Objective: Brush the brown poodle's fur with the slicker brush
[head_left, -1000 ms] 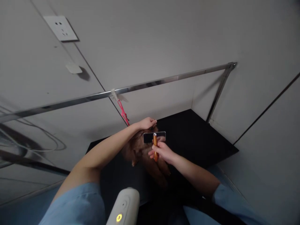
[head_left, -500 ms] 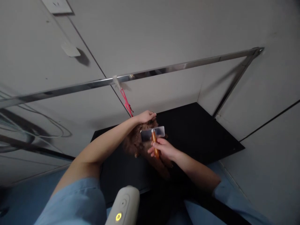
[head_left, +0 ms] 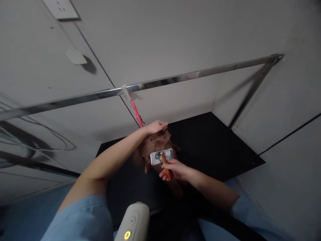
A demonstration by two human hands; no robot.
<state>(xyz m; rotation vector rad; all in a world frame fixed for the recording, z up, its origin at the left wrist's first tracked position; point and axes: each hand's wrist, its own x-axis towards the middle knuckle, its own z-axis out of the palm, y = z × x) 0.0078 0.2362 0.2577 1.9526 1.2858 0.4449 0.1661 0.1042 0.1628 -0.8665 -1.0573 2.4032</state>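
Observation:
A small brown, curly-coated dog (head_left: 156, 142) is on a black-topped table (head_left: 200, 144). My left hand (head_left: 157, 126) is closed at the dog's head, its fingertips pinched together; exactly which part they grip is hidden. My right hand (head_left: 174, 168) holds a slicker brush (head_left: 155, 158) by its orange-brown wooden handle. The brush's shiny flat back faces up and its pin side is out of sight, against or just over the fur of the dog's body. A pink loop leash (head_left: 136, 113) hangs down behind my left wrist toward the dog.
A chrome bar (head_left: 170, 78) crosses above the table, with the leash tied to it. Pale wall panels stand behind, with a socket (head_left: 61, 9) at top left. Cables (head_left: 60, 135) hang at left. A whitish device with a yellow light (head_left: 132, 221) juts up in front.
My right hand has drawn the slicker brush down the dog's body, toward me, and the brush's back has tilted. My left hand stays at the dog's head. The whole view has shifted slightly.

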